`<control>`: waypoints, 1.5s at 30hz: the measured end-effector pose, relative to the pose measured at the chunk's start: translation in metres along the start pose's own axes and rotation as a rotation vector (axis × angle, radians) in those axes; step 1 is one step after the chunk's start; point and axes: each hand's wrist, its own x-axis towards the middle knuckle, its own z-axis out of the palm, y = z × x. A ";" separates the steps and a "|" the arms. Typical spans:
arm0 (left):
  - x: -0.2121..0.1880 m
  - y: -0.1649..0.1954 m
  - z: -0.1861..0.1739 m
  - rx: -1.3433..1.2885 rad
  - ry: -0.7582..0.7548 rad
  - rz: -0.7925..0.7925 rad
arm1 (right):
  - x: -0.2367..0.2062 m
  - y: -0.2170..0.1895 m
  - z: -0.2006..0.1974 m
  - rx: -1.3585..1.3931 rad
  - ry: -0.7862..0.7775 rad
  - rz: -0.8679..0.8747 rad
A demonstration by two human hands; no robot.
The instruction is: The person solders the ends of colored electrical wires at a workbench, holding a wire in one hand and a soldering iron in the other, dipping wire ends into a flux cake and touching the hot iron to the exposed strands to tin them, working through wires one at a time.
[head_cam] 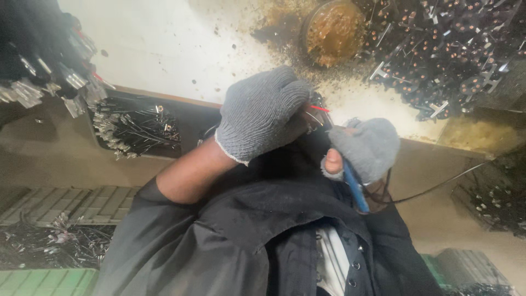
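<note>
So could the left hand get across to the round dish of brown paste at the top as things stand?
Probably yes. The left hand in its grey glove is closed on thin wires, but the white tabletop between it and the round dish shows only specks, nothing blocking. It would likely need to free its fingers first.

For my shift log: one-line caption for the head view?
Gloved left hand and right hand work wires with a blue-handled tool at a bench.

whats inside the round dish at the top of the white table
The round dish holds a brownish-orange mass, glossy in places, filling it nearly to the rim. Dark specks and stains ring it on the white table. The dish's bottom is covered by that mass.
</note>
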 end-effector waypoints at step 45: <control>0.010 0.008 -0.007 0.011 -0.074 -0.023 | 0.062 -0.018 0.005 0.140 0.026 0.398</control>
